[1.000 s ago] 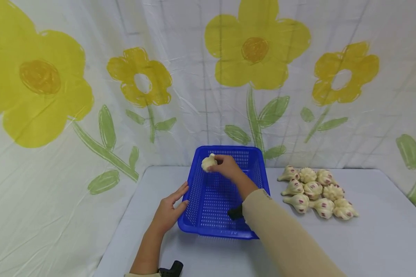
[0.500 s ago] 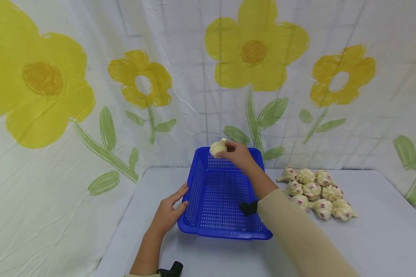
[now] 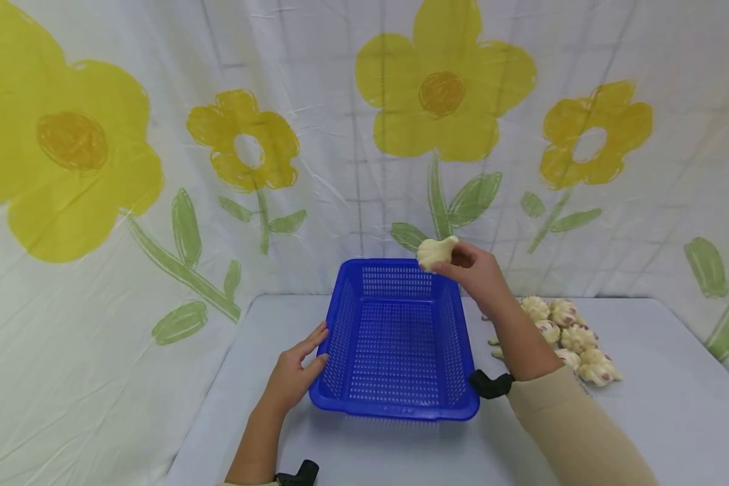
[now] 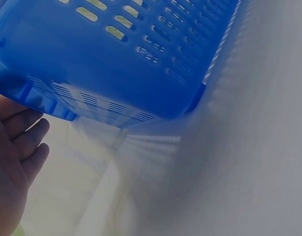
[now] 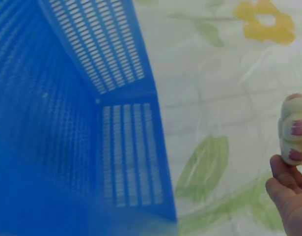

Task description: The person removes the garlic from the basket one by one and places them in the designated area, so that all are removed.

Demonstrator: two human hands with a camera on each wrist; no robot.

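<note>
In the head view a blue perforated plastic basket (image 3: pixel 395 410) stands on the white table, and nothing lies inside it. Above its far right corner my right hand (image 3: pixel 481 275) pinches a garlic bulb (image 3: pixel 434 253) between thumb and fingers. The right wrist view shows this garlic bulb (image 5: pixel 294 129) at the right edge, with purple marks on it. My left hand (image 3: pixel 290 374) rests against the basket's left rim, fingers fairly straight. From the left wrist view, the left hand (image 4: pixel 15 147) touches the rim from outside, its fingers slightly bent.
Several garlic bulbs (image 3: pixel 578 339) lie grouped on the white table (image 3: pixel 656 418) right of the basket, partly hidden behind my right forearm. A white curtain (image 3: pixel 334 135) with yellow flowers hangs behind the table.
My right hand has moved from over the basket's left part up and to the right, carrying the garlic bulb. The left hand and the basket stay in place.
</note>
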